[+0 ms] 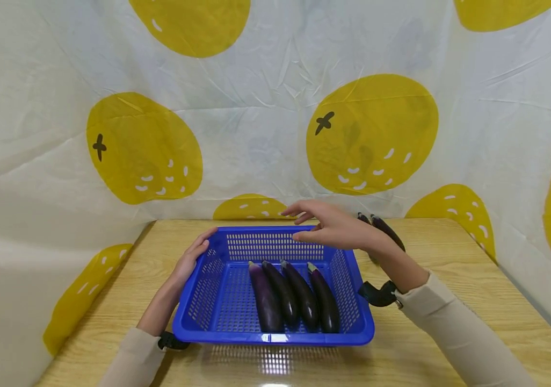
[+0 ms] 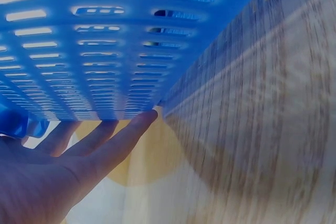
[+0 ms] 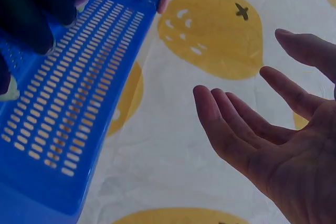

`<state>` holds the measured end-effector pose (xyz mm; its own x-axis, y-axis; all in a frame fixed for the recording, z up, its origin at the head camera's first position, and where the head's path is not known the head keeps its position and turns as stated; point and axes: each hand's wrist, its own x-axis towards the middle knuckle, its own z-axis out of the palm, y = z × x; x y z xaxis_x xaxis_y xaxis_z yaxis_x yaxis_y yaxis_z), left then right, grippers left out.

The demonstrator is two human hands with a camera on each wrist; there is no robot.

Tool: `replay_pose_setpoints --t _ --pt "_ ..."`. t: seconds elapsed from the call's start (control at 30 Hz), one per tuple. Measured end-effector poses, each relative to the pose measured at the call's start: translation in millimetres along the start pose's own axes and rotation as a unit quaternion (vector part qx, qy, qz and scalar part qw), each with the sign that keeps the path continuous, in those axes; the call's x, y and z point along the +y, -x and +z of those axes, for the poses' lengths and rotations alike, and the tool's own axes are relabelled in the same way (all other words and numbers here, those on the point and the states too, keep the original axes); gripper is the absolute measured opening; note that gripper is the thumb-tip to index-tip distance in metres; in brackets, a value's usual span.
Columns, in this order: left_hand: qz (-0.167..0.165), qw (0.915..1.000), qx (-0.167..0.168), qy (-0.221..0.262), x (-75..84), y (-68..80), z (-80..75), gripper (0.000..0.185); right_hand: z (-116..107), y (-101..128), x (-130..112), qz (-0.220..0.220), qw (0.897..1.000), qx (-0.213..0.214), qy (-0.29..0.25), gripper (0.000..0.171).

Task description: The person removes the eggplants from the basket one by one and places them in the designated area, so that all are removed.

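At the left, the left hand rests along the basket's left side near its back corner. Its fingers are nearly straight, touching the outer wall rather than curling round it; the left wrist view does not show the thumb. The basket stands on the table, closer to the table's left edge than to its right, with its back rim near the back edge. In the basket's right half lie four eggplants, side by side, stems toward the back. Above the basket's back right part hangs the right hand, released and well open, fingers loosely bent and thumb apart; it holds and touches nothing. Farther right, partly hidden by the right forearm, at least two more eggplants lie near the table's back edge.
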<state>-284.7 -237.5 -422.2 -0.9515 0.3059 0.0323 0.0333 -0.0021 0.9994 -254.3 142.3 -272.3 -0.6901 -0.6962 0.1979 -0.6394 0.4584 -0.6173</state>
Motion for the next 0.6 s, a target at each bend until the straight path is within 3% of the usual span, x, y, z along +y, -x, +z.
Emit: replay_pose_setpoints --t 0.27,0.37,0.43,0.6 --pt "-0.006 1.0 0.004 0.002 0.7 1.4 2.3 0.053 16 -27 -3 0.02 0.996 -0.09 -0.01 0.05" --pt "-0.006 0.9999 0.008 0.0 1.1 1.5 2.3 0.053 27 -34 0 0.048 0.989 -0.13 -0.051 0.05" --pt "-0.002 0.9999 0.01 0.0 1.3 1.5 2.1 0.053 35 -39 2 0.075 0.98 -0.16 -0.095 0.051" --pt "0.003 1.0 0.008 -0.002 0.1 0.8 2.4 0.053 52 -46 9 0.168 0.941 -0.222 -0.189 0.047"
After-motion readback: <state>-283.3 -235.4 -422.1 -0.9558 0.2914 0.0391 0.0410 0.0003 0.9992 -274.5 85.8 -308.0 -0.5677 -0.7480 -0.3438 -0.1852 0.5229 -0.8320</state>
